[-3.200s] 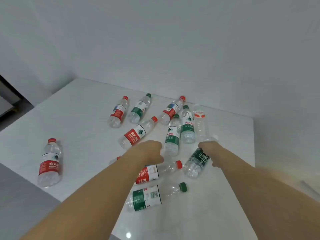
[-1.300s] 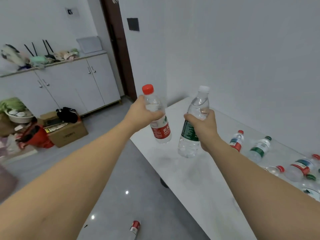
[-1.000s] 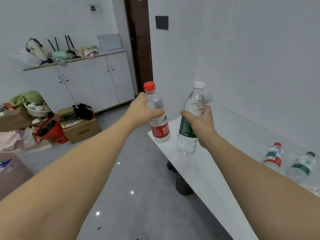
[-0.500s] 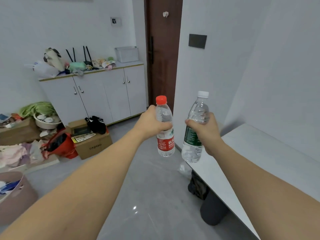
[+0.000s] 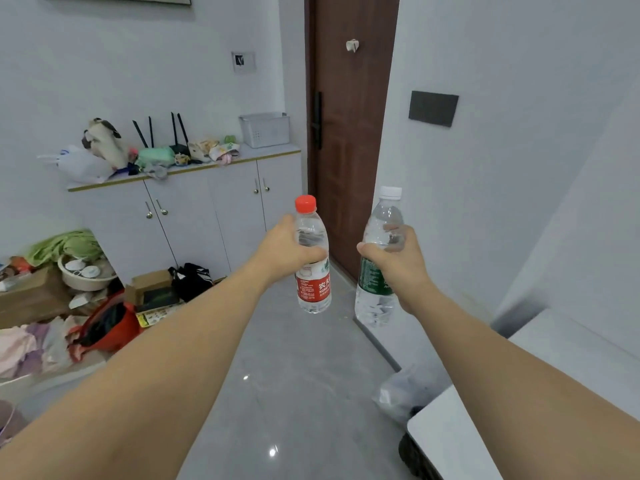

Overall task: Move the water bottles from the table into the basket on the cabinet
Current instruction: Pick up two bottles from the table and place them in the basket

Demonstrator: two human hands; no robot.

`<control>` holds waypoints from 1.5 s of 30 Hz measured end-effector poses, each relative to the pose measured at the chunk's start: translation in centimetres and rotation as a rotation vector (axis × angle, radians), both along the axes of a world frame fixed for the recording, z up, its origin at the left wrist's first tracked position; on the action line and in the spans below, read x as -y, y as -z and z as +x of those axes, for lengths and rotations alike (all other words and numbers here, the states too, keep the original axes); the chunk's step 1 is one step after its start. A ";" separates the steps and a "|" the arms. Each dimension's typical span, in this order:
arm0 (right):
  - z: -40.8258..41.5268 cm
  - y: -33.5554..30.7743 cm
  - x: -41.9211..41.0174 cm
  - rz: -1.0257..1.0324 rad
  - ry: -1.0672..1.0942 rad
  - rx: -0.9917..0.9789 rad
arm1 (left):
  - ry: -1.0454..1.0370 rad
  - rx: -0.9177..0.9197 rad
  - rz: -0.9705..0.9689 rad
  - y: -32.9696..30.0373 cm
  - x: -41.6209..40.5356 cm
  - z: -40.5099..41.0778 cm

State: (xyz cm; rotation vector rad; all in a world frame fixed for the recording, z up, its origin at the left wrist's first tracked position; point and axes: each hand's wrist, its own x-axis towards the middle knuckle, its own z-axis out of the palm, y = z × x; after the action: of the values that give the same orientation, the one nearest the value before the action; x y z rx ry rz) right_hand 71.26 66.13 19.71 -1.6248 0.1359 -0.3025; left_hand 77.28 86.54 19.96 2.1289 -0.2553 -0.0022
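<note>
Straight ahead of both outstretched arms in the head view, two water bottles are held upright in the air above the grey floor (image 5: 294,393). The left hand (image 5: 282,252) forms a closed grip around the upper body of the red-capped bottle (image 5: 312,268), with the thumb and fingers wrapped just above its red label; the cap stands clear above the grip and the clear base hangs below it. The right hand (image 5: 401,261) forms a closed grip around the white-capped bottle (image 5: 375,271), fingers (image 5: 394,233) curled over the shoulder of the bottle, its green label partly showing beside the palm and its base below the grip. The two bottles are near each other but apart, the red-capped one left of the right grip.

Beyond and to the left of the left grip, well apart from it, stands the white cabinet (image 5: 194,209) against the far wall. The white basket (image 5: 265,129) sits on the cabinet's top at its right end, beside the brown door (image 5: 349,133). Left of the basket the cabinet top carries a heap of bags, cloth and a black router with upright antennas (image 5: 173,133). On the floor below and left of the left grip lie cardboard boxes, a red bag (image 5: 110,327) and clothes. Below and right of the right grip, the corner of the white counter (image 5: 450,441) shows at the lower right edge.
</note>
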 end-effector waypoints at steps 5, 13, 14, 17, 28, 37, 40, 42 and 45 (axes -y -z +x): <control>8.2 -0.7 -2.2 0.026 0.010 0.008 | -0.018 0.019 -0.019 -1.7 -2.0 8.0; 22.9 -0.1 -10.0 -0.001 0.073 0.008 | 0.047 0.028 -0.020 -2.3 -9.8 22.6; 24.7 -0.4 -11.2 -0.003 0.088 0.016 | 0.058 0.027 -0.007 -2.8 -11.0 24.5; 29.9 -1.5 -14.4 -0.021 0.110 0.010 | 0.101 0.024 -0.006 -4.4 -14.6 30.0; 49.8 -4.9 -19.3 0.050 0.077 0.045 | 0.121 0.067 -0.070 -9.0 -20.6 48.8; 69.5 -5.9 -18.1 0.040 0.014 0.078 | 0.045 0.089 -0.084 -10.0 -18.6 66.9; 75.7 -7.3 -18.0 0.038 0.001 0.092 | 0.038 0.119 -0.081 -11.3 -18.0 72.6; 79.3 -7.8 -18.1 0.045 -0.018 0.110 | 0.017 0.108 -0.104 -11.8 -18.0 76.2; 84.6 -7.8 -18.5 0.035 -0.041 0.120 | 0.010 0.106 -0.105 -11.8 -18.6 81.7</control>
State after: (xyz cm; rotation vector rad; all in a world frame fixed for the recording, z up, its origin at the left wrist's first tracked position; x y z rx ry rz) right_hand 155.83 84.63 27.56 -1.5684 0.0162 -0.3633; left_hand 158.95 105.12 31.78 2.0258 -0.3219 0.1155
